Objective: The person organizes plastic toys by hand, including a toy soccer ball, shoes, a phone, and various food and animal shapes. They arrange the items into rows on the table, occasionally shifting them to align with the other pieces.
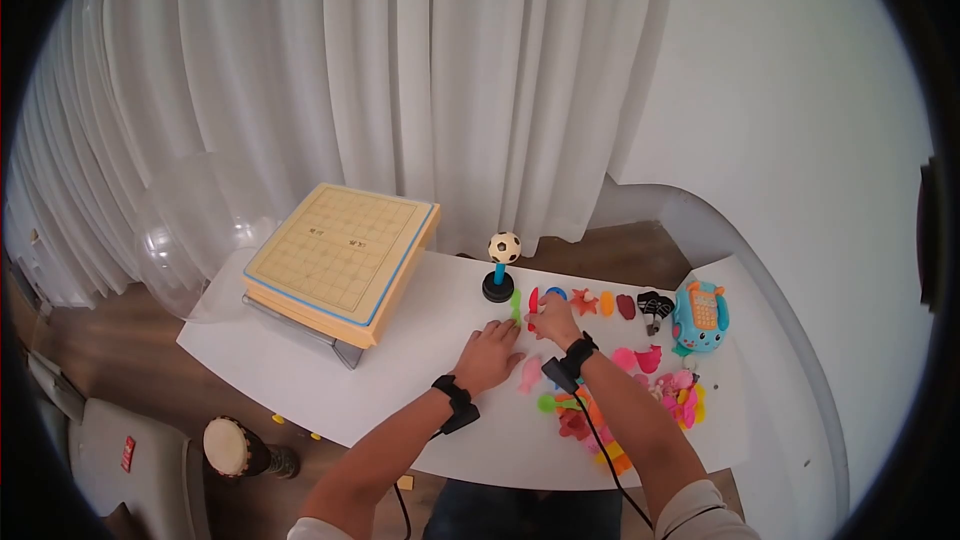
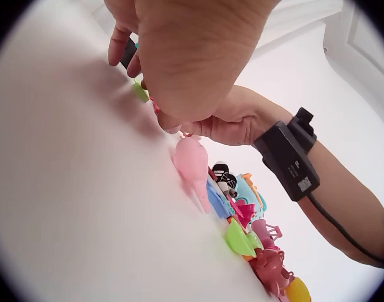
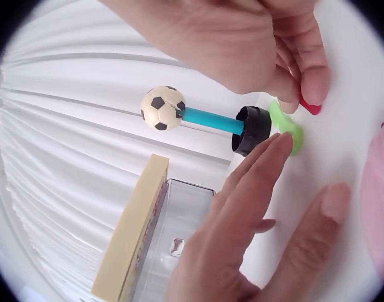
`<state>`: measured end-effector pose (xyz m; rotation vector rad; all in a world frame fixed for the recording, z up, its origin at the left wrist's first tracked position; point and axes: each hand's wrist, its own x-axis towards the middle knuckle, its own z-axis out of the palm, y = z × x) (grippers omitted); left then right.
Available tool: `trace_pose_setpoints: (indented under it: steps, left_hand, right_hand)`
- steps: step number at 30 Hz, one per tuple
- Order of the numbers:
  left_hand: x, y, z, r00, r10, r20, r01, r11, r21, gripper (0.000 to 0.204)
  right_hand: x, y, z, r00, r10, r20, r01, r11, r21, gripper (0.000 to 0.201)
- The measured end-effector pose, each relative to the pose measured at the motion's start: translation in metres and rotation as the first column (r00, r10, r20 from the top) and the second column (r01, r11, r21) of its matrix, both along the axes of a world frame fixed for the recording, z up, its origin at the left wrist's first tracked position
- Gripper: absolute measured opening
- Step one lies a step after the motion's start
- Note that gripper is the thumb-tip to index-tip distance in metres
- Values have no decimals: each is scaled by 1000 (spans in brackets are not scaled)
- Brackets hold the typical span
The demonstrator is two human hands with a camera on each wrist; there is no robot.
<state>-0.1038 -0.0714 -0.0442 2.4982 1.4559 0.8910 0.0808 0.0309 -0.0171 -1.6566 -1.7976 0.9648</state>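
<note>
My right hand [image 1: 556,321] pinches a slim red plastic toy piece [image 1: 533,298] between thumb and fingers, low over the white table. Only its red tip [image 3: 313,109] shows in the right wrist view, the rest being hidden by the fingers. Just left of it lies a light green toy piece [image 1: 516,302]. My left hand [image 1: 487,355] is spread palm down beside it, its fingers fairly straight, with a fingertip right at the green piece's edge in the right wrist view. A pink rounded toy with a narrow tail [image 2: 191,162] lies near the left thumb.
A football on a blue post [image 1: 501,273] stands on a black base behind the hands. To its right run a starfish toy [image 1: 583,301], an orange oval piece [image 1: 606,303] and a toy phone [image 1: 701,317]. A board-topped box [image 1: 345,250] stands left; colourful toys [image 1: 575,425] lie heaped front right.
</note>
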Motion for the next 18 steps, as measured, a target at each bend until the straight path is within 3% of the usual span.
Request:
trace_pose_setpoints:
  steps: [1,2,5,8,10,13,18]
  left_hand:
    - [2,3,0,997,30,-74,-31,999,-14,59]
    - [3,6,0,997,28,-72,-29,1000,-12,59]
    - [6,15,5,986,54,-158,-61,997,-37,66]
    - [6,24,6,980,27,-197,-34,999,-32,67]
    - [6,28,6,978,33,-206,-40,999,-31,68]
    - [8,31,4,976,53,-210,-59,998,-24,68]
    - [10,32,0,974,66,-216,-74,997,-31,69]
  right_hand:
    - [0,-4,-2,998,-56,33,54,997,53,54]
    - [6,2,-27,954,-62,293,-62,916,396,49]
    - [5,-36,13,890,-27,455,-150,926,347,42]
    - [11,-57,24,825,41,564,-252,920,301,50]
    - [14,-56,17,758,98,645,-317,919,233,60]
    - [17,-50,-1,724,127,678,-372,899,229,59]
    - [13,-29,3,718,113,687,-303,939,161,62]
